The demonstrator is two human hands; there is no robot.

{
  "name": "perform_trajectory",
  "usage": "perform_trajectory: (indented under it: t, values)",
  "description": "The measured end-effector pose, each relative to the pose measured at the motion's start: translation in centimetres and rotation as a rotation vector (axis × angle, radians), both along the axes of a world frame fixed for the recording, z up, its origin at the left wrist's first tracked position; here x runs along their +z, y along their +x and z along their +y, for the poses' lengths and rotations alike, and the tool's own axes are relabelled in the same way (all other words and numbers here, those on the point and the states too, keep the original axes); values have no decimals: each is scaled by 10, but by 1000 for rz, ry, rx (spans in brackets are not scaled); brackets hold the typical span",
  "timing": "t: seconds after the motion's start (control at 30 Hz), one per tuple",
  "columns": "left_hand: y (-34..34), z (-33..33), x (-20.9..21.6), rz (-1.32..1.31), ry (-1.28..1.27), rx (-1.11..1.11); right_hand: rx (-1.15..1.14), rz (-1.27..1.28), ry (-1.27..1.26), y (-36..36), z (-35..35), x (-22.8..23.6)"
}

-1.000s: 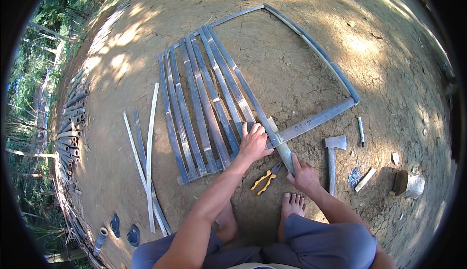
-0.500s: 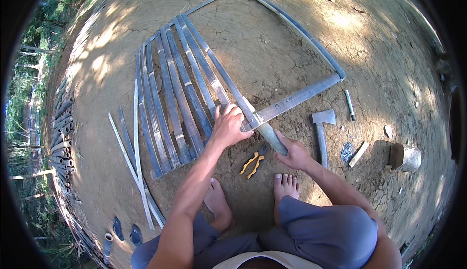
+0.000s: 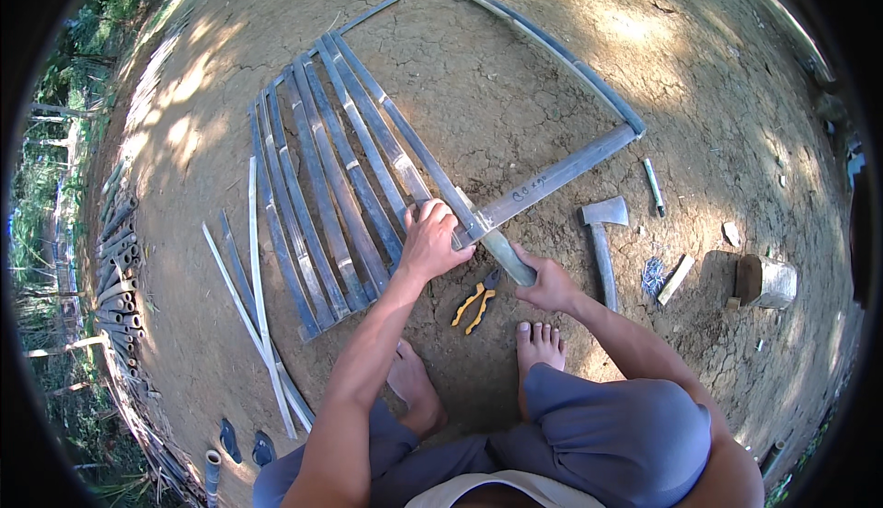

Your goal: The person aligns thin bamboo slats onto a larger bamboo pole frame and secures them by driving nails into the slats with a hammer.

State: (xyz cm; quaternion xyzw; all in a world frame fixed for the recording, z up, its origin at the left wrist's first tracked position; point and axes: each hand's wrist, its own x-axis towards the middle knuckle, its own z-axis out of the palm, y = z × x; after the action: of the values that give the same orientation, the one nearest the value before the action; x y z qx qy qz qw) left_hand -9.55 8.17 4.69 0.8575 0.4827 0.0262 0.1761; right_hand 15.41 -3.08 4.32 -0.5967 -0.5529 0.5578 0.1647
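Note:
A flat frame of split bamboo slats (image 3: 326, 186) lies on the ground before me, its slats side by side on the left half. My left hand (image 3: 430, 239) is closed over the frame's near rail, beside the slat closest to the open half; its fingertips curl over the bamboo. My right hand (image 3: 550, 285) grips the near end of a pale green bamboo strip (image 3: 506, 256), which passes under the rail at the joint. Just below that joint lie yellow-handled pliers (image 3: 476, 304), jaws toward the strip. The frame's bare rail (image 3: 552, 179) carries handwritten marks.
Right of my hands lie an axe (image 3: 603, 232), a marker pen (image 3: 654, 186), a pile of nails (image 3: 653, 275), a small wood stick (image 3: 676, 280) and a wooden block (image 3: 768, 282). Loose strips (image 3: 260, 315) lie left. Bamboo poles (image 3: 120, 278) are stacked far left, slippers (image 3: 230, 441) near left.
The whole view has turned slightly, shifting the frame and tools a little in the picture. Both hands keep the same hold.

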Motion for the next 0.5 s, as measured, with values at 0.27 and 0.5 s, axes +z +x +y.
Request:
perform_trajectory:
  t: [0.27, 0.5]
  values:
    - [-11, -34, -32, -31, 142, 161, 176, -379, 236, 0, -6, -10]
    - [-2, -29, -23, -165, 136, 191, 411, -682, 350, 32, 29, 0]
